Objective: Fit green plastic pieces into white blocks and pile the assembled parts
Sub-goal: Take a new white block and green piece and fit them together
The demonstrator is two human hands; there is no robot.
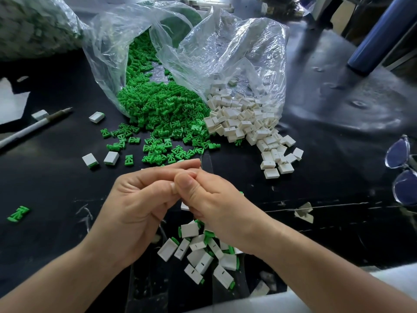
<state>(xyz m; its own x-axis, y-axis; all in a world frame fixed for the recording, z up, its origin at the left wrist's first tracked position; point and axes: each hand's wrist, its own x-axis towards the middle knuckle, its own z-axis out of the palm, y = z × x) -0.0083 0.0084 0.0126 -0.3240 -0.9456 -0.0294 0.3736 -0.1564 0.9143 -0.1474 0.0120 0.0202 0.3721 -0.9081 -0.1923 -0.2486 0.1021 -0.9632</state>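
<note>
We see both hands raised over the black table point(327, 168), fingertips meeting in the middle. The left hand point(144, 195) has its fingers curled toward the right hand point(214, 199), whose thumb presses against the left fingertips. Both look pinched together, but we cannot tell what they pinch, since the fingers hide it.

Just near of the hands, partly under the right wrist, lies the pile of assembled parts point(198, 254), white with green edges showing. Far of the hands, green pieces point(162, 109) spill from a clear bag point(108, 41). Touching their right side, white blocks point(248, 123) spill from a second bag point(237, 53).

A few assembled parts point(111, 158) lie loose to the left, and a pen point(33, 128) lies farther left. Glasses point(401, 170) sit at the right edge.
</note>
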